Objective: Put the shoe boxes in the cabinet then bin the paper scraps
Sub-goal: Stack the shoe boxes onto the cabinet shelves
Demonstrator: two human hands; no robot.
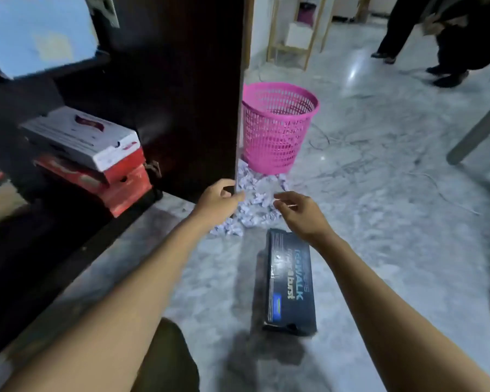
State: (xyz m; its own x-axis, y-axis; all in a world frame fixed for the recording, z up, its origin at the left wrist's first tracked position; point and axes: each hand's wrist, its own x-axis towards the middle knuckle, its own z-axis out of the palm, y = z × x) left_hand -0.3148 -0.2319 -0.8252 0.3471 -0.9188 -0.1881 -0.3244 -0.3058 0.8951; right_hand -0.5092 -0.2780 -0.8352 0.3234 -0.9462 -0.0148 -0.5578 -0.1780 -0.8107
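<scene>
A white-lidded shoe box [82, 137] lies on top of a red shoe box [119, 188] inside the dark cabinet [164, 89] at the left. On the marble floor between my forearms lies a black shoe box [290, 281] with blue lettering. A heap of crumpled white paper scraps [256, 202] sits on the floor in front of the pink mesh bin [277, 125]. My left hand [217, 200] and my right hand [300, 212] hover on either side of the heap, fingers apart, holding nothing.
The cabinet's dark side panel edge [238, 123] stands just left of the bin and scraps. A person in dark clothes [447, 38] stands at the far right. A light wooden shelf [294, 32] is behind the bin. Thin cables [323, 140] trail across the floor.
</scene>
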